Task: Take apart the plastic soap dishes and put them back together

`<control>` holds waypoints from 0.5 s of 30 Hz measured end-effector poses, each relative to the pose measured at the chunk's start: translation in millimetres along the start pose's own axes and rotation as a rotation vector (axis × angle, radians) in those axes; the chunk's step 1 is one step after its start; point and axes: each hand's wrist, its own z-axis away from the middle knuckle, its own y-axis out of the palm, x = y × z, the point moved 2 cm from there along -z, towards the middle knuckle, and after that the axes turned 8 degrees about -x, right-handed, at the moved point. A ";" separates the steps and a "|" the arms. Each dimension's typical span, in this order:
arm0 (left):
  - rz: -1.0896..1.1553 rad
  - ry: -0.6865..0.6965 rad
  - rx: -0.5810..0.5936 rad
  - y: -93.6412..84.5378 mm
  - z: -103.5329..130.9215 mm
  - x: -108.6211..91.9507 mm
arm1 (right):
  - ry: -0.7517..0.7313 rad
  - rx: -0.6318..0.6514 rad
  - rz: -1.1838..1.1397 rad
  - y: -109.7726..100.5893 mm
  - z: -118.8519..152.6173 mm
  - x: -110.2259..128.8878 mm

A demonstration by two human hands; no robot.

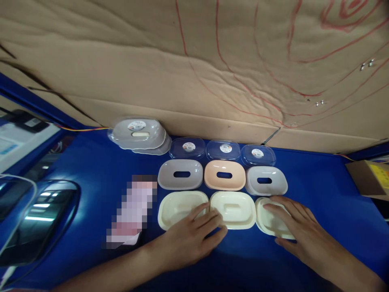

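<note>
My left hand (200, 233) reaches over the gap between the left cream tray (174, 205) and the middle cream tray (240, 211), fingers apart. My right hand (293, 219) lies across the right cream tray (269, 217), its fingers spread over the top and near edge. Behind these stand a grey slotted dish (170, 174), a peach slotted dish (212, 176) and another grey slotted dish (281, 182). Three clear lids with round labels, left (178, 151), middle (214, 149) and right (269, 156), form the back row.
Stacked lidded boxes (152, 138) stand at the back left against a cardboard wall (121, 77). A blurred-out phone-like object (132, 215) lies left of the trays. A dark glossy device (39, 219) with a white cable is far left, a cardboard box (361, 176) far right.
</note>
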 end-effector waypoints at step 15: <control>-0.116 -0.162 -0.112 -27.4 -4.4 27.3 | -0.343 -0.272 -0.115 1.9 -50.9 56.2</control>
